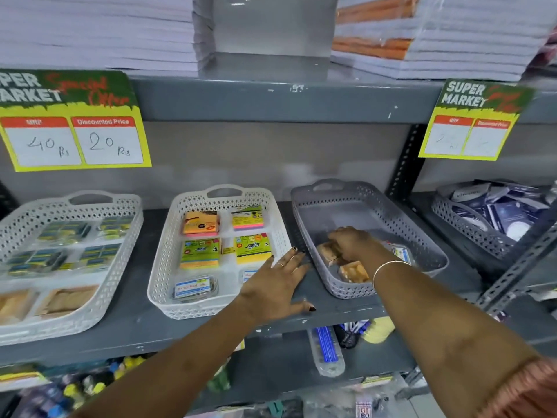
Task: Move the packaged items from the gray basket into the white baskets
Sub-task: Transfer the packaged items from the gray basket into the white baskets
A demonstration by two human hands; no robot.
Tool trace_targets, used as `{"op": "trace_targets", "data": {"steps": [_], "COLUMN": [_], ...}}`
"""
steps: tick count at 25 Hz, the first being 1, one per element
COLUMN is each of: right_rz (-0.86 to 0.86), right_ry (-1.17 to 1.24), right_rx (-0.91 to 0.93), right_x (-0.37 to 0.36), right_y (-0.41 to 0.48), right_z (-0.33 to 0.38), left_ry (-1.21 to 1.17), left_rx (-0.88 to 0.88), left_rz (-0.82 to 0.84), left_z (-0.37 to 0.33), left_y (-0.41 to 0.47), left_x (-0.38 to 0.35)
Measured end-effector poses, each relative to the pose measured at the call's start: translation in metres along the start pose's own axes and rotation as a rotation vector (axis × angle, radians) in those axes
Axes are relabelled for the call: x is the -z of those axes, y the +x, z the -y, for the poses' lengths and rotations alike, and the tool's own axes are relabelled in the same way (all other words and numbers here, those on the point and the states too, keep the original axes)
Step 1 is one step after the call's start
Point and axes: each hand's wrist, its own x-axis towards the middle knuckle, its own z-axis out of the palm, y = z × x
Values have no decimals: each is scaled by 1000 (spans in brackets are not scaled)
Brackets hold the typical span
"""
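I see my right hand [351, 242] reaching down into the gray basket [422, 236], which sits on the gray shelf [211, 333] at about three o'clock from the middle white basket [168, 245]; its fingers [334, 236] curl down over a tan packaged item [327, 251] at the near left of the basket floor, touching it, though I cannot tell whether they have closed around it. A second tan pack [352, 273] lies at six o'clock from that hand, just beside the wrist bangle [384, 267], and a clear pack with a blue and white label [402, 254] lies at three o'clock, partly hidden by the forearm. My left hand [277, 285] lies flat and spread wide, holding nothing, its fingers pointing to twelve o'clock across the right rim of the middle white basket, the thumb out over the bare shelf between the two baskets. That basket holds four bright sticky-note packs [200, 254] in two rows, with a clear labelled box [194, 288] at six o'clock from them. At nine o'clock stands the left white basket [90, 315], with dark green packs at the far end and tan packs at the near end. A yellow price card [72, 122] hangs at eleven o'clock, reading 40 and 20
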Motion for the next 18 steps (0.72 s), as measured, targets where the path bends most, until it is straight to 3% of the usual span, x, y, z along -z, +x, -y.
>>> {"op": "trace_targets", "data": {"steps": [5, 9, 13, 18], "right_rz": [16, -69, -200, -336], "right_ry": [-3, 35, 79, 231], "right_rx": [-48, -152, -163, 45], "right_x": [18, 42, 86, 133], "right_y": [-1, -6, 2, 13], "right_z": [-2, 0, 35, 161], "left_ry": [57, 136, 151, 130], "left_rx": [-19, -15, 126, 465], "left_rz": [-11, -82, -128, -164], "left_z": [1, 20, 74, 147], "left_y": [-2, -21, -75, -173], "left_x": [2, 4, 11, 4]}}
